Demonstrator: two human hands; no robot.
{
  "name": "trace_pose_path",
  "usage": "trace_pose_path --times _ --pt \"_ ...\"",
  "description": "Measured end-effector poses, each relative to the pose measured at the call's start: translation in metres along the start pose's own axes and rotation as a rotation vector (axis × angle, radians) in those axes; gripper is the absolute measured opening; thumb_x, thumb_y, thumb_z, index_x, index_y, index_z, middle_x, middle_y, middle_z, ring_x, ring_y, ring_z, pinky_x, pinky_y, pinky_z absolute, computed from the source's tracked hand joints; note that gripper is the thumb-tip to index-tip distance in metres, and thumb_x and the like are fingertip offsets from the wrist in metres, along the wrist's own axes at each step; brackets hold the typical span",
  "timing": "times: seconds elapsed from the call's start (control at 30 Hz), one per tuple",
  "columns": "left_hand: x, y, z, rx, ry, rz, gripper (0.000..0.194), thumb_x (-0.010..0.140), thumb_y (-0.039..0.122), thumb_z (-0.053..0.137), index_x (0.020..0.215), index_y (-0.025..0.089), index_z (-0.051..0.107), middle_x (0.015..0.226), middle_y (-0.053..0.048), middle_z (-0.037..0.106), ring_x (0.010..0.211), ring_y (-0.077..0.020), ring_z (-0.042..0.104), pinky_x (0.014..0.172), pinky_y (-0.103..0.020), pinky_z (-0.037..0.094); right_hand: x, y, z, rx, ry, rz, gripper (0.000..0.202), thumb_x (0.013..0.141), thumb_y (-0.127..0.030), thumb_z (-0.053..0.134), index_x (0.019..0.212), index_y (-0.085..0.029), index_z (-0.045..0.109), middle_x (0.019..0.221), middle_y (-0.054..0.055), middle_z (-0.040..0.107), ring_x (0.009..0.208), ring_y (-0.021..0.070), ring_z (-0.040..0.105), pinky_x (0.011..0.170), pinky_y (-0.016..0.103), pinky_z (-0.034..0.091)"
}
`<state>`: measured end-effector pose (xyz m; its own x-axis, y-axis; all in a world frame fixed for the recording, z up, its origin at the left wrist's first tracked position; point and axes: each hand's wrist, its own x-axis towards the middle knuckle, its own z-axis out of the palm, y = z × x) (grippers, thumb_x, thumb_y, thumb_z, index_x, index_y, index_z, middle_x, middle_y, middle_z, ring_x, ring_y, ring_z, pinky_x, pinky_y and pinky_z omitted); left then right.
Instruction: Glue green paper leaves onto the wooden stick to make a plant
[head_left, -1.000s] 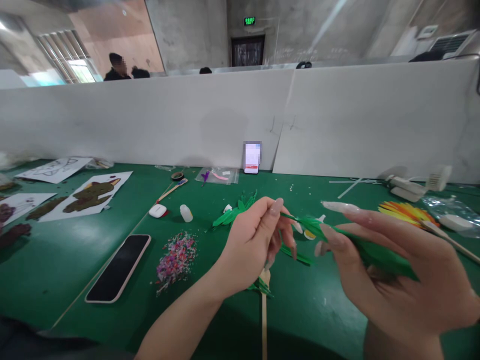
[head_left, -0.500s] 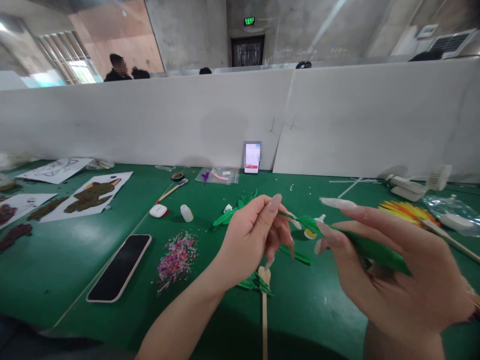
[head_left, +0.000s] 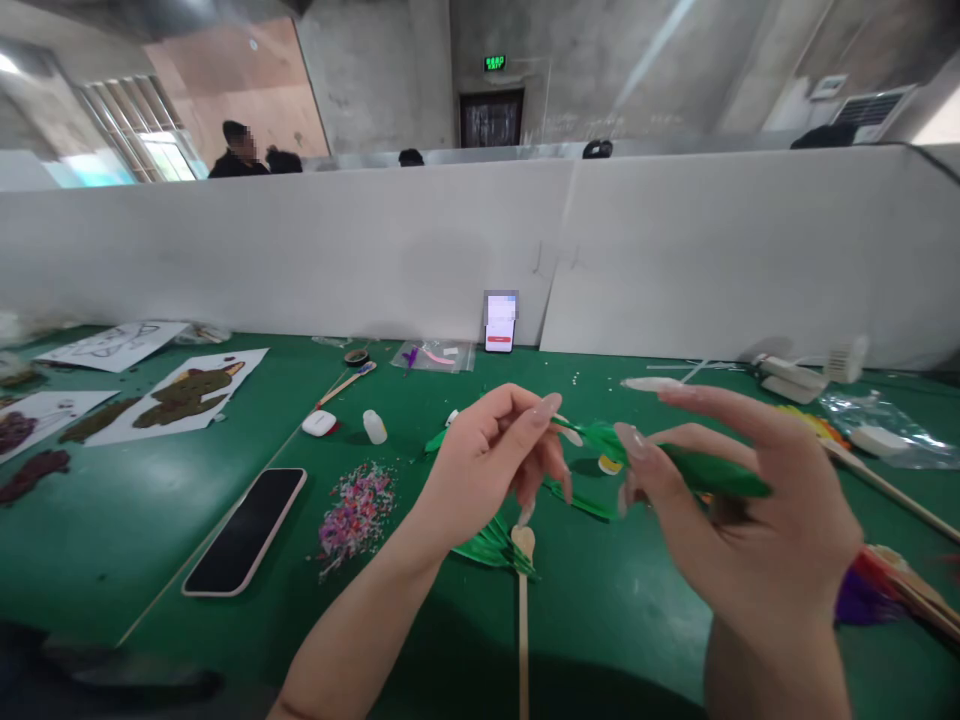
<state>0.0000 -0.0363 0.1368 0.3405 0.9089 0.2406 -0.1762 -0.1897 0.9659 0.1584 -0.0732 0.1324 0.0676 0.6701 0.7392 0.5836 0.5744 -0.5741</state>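
Observation:
A green feather point(head_left: 709, 470) stretches between my hands above the table. My left hand point(head_left: 491, 450) pinches its thin end between thumb and index finger. Nearer its broad part, my right hand point(head_left: 739, 500) holds it with thumb and fingertips, the index finger raised. Below my left hand lies a wooden stick point(head_left: 523, 630) with a heart-shaped tip, and green feathers point(head_left: 491, 545) fan out beside that tip. Another green feather point(head_left: 589, 502) lies between the hands on the table.
Left of my hands are a black-screened phone point(head_left: 246, 530), colourful bits point(head_left: 356, 515), a small white bottle point(head_left: 374, 427) and a white case point(head_left: 319, 424). A lit phone point(head_left: 500, 322) leans on the white partition point(head_left: 337, 250). Purple feathers point(head_left: 866, 590) lie at the right.
My right hand has moved left, closer to my left hand, with the green feather still held. More of the feathers by the stick shows, and the purple feathers have come into fuller view.

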Motion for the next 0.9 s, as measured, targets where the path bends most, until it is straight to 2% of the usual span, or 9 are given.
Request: trace_pose_path --times 0.07,0.13,0.3,0.37,0.43,0.5,0.67,0.77,0.9 --pt "-0.006 0.004 0.000 0.023 0.028 0.017 0.026 0.085 0.039 0.050 0.072 0.017 0.047 0.054 0.004 0.058 0.033 -0.0020 0.043 0.033 -0.013 0.032 -0.002 -0.009 -0.001 0.003 0.044 0.027 0.025 0.080 -0.021 0.060 0.103 -0.026 0.055 0.073 -0.002 0.066 0.051 0.0125 0.062 0.043 0.022 0.047" --pt "-0.016 0.007 0.001 0.039 0.039 0.011 0.027 0.082 0.039 0.055 0.070 0.016 0.047 0.051 0.005 0.056 0.035 -0.0021 0.043 0.034 -0.013 0.032 -0.006 -0.017 -0.005 0.011 -0.006 0.078 0.020 0.079 -0.024 0.061 0.098 -0.024 0.055 0.066 -0.004 0.063 0.048 0.0109 0.059 0.042 0.020 0.044" --pt "-0.060 0.005 0.004 0.021 -0.017 -0.194 0.029 0.074 0.038 0.064 0.070 0.015 0.047 0.049 0.005 0.055 0.037 -0.0028 0.043 0.036 -0.013 0.031 -0.035 -0.025 -0.023 0.150 -0.456 0.226 0.028 0.085 -0.030 0.053 0.111 -0.019 0.055 0.050 -0.008 0.052 0.040 0.0095 0.050 0.043 0.020 0.043" --pt "-0.084 -0.004 0.007 0.026 -0.014 -0.265 0.030 0.072 0.038 0.066 0.070 0.014 0.048 0.050 0.003 0.055 0.041 -0.0044 0.047 0.038 -0.014 0.032 -0.058 -0.026 -0.025 0.158 -0.591 0.282 0.023 0.086 -0.032 0.051 0.100 -0.018 0.062 0.048 -0.006 0.052 0.040 0.0094 0.048 0.042 0.019 0.040" --pt "-0.107 -0.016 0.010 0.039 -0.021 -0.334 0.032 0.071 0.039 0.066 0.067 0.014 0.046 0.049 0.003 0.055 0.039 -0.0045 0.045 0.039 -0.015 0.032 -0.084 -0.028 -0.025 0.132 -0.638 0.272 0.022 0.086 -0.031 0.050 0.085 -0.018 0.067 0.062 -0.001 0.063 0.054 0.0118 0.056 0.051 0.021 0.043" --pt "-0.131 -0.031 0.013 0.050 -0.033 -0.401 0.035 0.067 0.040 0.069 0.066 0.015 0.045 0.046 0.004 0.054 0.036 -0.0044 0.043 0.039 -0.016 0.032 -0.109 -0.031 -0.025 0.065 -0.647 0.269 0.024 0.085 -0.028 0.050 0.072 -0.018 0.067 0.065 0.000 0.066 0.061 0.0142 0.059 0.056 0.022 0.043" --pt "-0.185 -0.056 0.023 0.076 -0.173 -0.576 0.034 0.065 0.038 0.068 0.069 0.017 0.042 0.044 0.005 0.052 0.036 -0.0062 0.044 0.040 -0.017 0.034 -0.154 -0.044 -0.044 -0.038 -0.761 0.327 0.017 0.081 -0.027 0.055 0.077 -0.022 0.071 0.077 0.002 0.071 0.076 0.0189 0.062 0.068 0.024 0.043" --pt "-0.216 -0.051 0.032 0.167 -0.193 -0.556 0.029 0.066 0.032 0.066 0.067 0.017 0.041 0.045 0.005 0.051 0.038 -0.0066 0.044 0.041 -0.018 0.033 -0.169 -0.061 -0.061 -0.028 -0.846 0.283 0.018 0.080 -0.023 0.053 0.074 -0.021 0.070 0.072 0.002 0.069 0.070 0.0165 0.060 0.064 0.022 0.040" --pt "-0.253 -0.033 0.043 0.256 -0.163 -0.491 0.028 0.065 0.032 0.066 0.065 0.017 0.043 0.047 0.006 0.044 0.042 -0.0067 0.042 0.042 -0.018 0.027 -0.183 -0.091 -0.079 0.011 -0.868 0.204 0.019 0.080 -0.023 0.052 0.072 -0.020 0.070 0.067 0.000 0.067 0.063 0.0129 0.057 0.061 0.020 0.038"
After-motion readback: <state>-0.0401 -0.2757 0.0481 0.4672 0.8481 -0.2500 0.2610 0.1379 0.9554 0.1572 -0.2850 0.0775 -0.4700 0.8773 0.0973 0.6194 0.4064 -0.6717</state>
